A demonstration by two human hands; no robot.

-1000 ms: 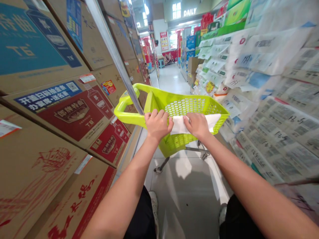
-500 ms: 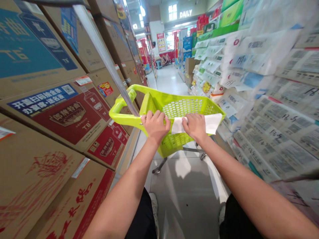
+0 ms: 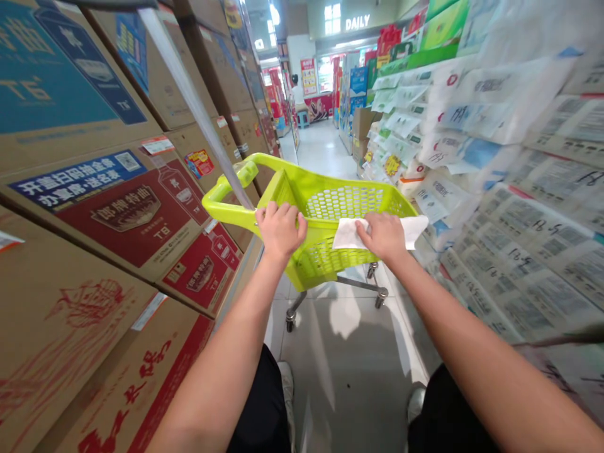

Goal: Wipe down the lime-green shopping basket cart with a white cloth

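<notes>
On the cart (image 3: pixel 318 244) at 12 o'clock, the left hand (image 3: pixel 280 231) curls round the near rim (image 3: pixel 323 225), probably to steady it. The right hand (image 3: pixel 384 234), fingers bent over the same rim, clasps the cloth (image 3: pixel 346 234) there, presumably keeping it pressed flat. The cart stands crosswise on the floor (image 3: pixel 340 371): its long axis runs roughly 9 to 3 o'clock, handle (image 3: pixel 226 214) pointing toward 9.
</notes>
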